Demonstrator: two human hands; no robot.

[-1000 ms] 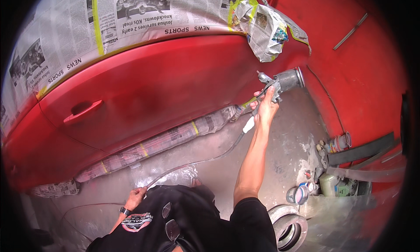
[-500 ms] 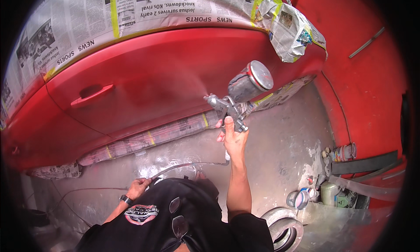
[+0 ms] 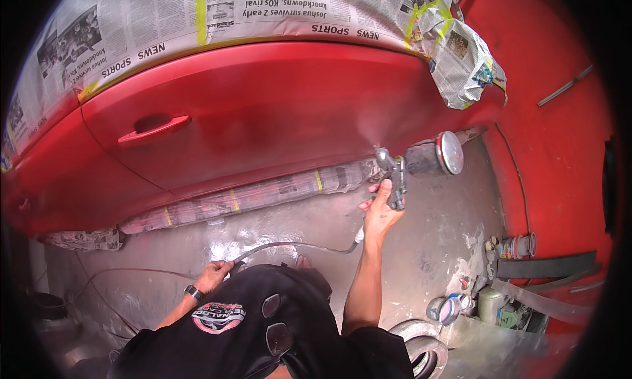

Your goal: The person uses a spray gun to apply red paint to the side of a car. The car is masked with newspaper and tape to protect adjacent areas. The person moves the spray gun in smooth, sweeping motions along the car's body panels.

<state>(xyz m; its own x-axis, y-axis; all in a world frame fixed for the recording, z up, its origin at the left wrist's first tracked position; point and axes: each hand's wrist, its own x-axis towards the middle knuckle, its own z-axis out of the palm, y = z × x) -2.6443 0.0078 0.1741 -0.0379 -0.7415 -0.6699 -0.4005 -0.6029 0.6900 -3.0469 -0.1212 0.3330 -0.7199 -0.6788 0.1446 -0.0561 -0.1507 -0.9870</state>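
Observation:
My right hand (image 3: 383, 204) grips a metal spray gun (image 3: 394, 172); its cylindrical cup (image 3: 422, 158) lies tilted toward the right. A pale mist rises from the nozzle against the lower part of a red car door (image 3: 283, 109). A white fitting joins a dark hose (image 3: 295, 245) below the gun. My left hand (image 3: 215, 274) has its fingers closed on that hose at my waist. Newspaper (image 3: 131, 40) with yellow tape covers the car above the door, and more wrapped newspaper (image 3: 204, 211) runs along its bottom edge.
At the right, a red wall (image 3: 559, 162) stands beside cans (image 3: 517, 246), a dark strip (image 3: 546, 264), a plastic jug (image 3: 490, 300) and small open tins (image 3: 442, 311). Tires (image 3: 429, 354) lie by my right side on the grey floor (image 3: 434, 247). Hoses cross the floor at the left.
The spray gun swept left from near the door's right end, then moved back right and slightly down, its cup turning. Mist shows at the nozzle. My left hand still holds the hose.

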